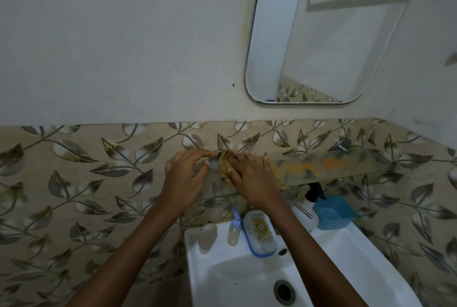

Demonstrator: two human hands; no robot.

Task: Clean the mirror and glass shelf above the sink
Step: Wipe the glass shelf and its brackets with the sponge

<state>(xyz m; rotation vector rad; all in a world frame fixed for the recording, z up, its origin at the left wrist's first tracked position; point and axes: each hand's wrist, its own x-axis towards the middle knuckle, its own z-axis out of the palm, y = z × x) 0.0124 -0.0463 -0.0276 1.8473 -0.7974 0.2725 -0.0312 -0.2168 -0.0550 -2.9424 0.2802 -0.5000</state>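
The glass shelf (329,167) runs along the leaf-patterned tile wall above the sink, its top smeared with orange-brown grime. My right hand (249,175) presses a crumpled yellow-brown cloth (223,164) flat onto the shelf's left end. My left hand (186,173) is beside it at the shelf's left corner, thumb and fingers pinching near the metal bracket; the bracket is mostly hidden. The mirror (329,35), with rounded corners, hangs on the white wall above and to the right, reflecting a towel rail.
The white sink (333,262) is below the shelf. On its back rim stand a pale bottle (207,237), a small spray bottle (234,229), a soap dish with blue rim (259,232), a pump dispenser (310,204) and a blue box (335,211). A chrome shelf bracket (342,145) sticks out at right.
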